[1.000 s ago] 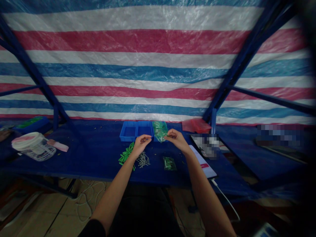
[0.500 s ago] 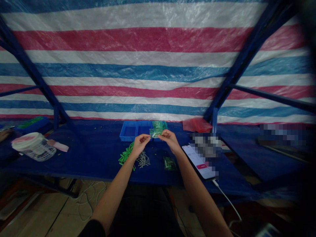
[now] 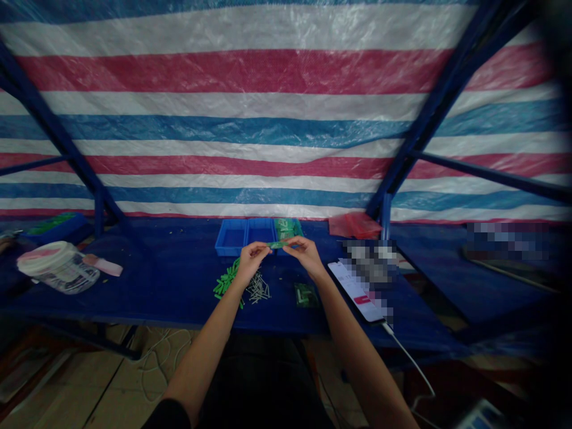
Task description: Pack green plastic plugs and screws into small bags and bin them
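Between my two hands is a small clear plastic bag with green print [image 3: 277, 244], seen nearly edge-on. My left hand [image 3: 251, 262] pinches its left end, and my right hand [image 3: 306, 256] grips the right end with fingertips together. Below my left hand lie a heap of green plastic wall plugs [image 3: 226, 281] and a heap of silver screws [image 3: 258, 289]. Another small bag with green contents [image 3: 306, 295] rests on the table by my right forearm. Just behind my hands stand blue bins [image 3: 231, 237], the right one holding green-printed bags [image 3: 286, 228].
On the blue table [image 3: 156, 268] sit a white-lidded plastic tub [image 3: 60, 268] at left and a phone [image 3: 357, 292] with a cable at right. Red plastic bags [image 3: 354, 226] lie behind. Blue frame bars and a striped sheet [image 3: 250, 131] rise at the back.
The bag between my hands has tipped from facing me to nearly edge-on, showing as a narrow green strip. Both hands keep hold of it and have barely moved.
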Demonstrator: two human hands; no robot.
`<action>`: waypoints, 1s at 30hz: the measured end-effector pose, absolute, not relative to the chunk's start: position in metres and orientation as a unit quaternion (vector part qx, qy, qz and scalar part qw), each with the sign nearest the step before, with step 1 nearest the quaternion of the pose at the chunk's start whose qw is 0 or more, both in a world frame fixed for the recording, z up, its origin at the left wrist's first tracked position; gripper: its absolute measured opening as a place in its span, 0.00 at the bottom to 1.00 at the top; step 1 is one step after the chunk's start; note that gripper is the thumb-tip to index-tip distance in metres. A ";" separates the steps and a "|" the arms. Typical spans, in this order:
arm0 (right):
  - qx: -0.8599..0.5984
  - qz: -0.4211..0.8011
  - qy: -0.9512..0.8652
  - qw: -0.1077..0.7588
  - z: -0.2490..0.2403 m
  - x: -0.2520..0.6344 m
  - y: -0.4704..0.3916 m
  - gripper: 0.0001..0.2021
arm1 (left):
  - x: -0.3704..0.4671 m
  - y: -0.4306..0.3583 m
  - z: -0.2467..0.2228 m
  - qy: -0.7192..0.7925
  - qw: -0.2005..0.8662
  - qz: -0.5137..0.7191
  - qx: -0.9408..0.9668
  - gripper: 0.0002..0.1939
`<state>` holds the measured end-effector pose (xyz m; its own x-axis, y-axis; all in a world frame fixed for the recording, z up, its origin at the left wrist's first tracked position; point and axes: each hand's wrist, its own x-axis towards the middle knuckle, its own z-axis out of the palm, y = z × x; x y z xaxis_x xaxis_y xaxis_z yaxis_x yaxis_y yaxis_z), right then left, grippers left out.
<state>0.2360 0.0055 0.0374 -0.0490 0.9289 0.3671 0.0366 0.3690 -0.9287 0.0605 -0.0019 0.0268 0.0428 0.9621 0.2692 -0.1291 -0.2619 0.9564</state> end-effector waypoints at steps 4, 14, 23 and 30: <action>-0.386 0.364 -0.629 0.568 0.036 0.239 0.007 0.11 | 0.058 -0.003 0.028 0.392 0.463 0.576 0.548 0.11; -0.411 0.267 -0.639 0.593 0.036 0.239 0.007 0.10 | 0.062 0.000 0.022 0.375 0.459 0.598 0.540 0.12; -0.417 0.376 -0.607 0.562 0.033 0.234 0.007 0.15 | 0.061 0.001 0.023 0.384 0.454 0.614 0.519 0.13; -0.433 0.407 -0.588 0.549 0.045 0.231 -0.002 0.17 | 0.060 0.002 0.023 0.384 0.458 0.612 0.518 0.12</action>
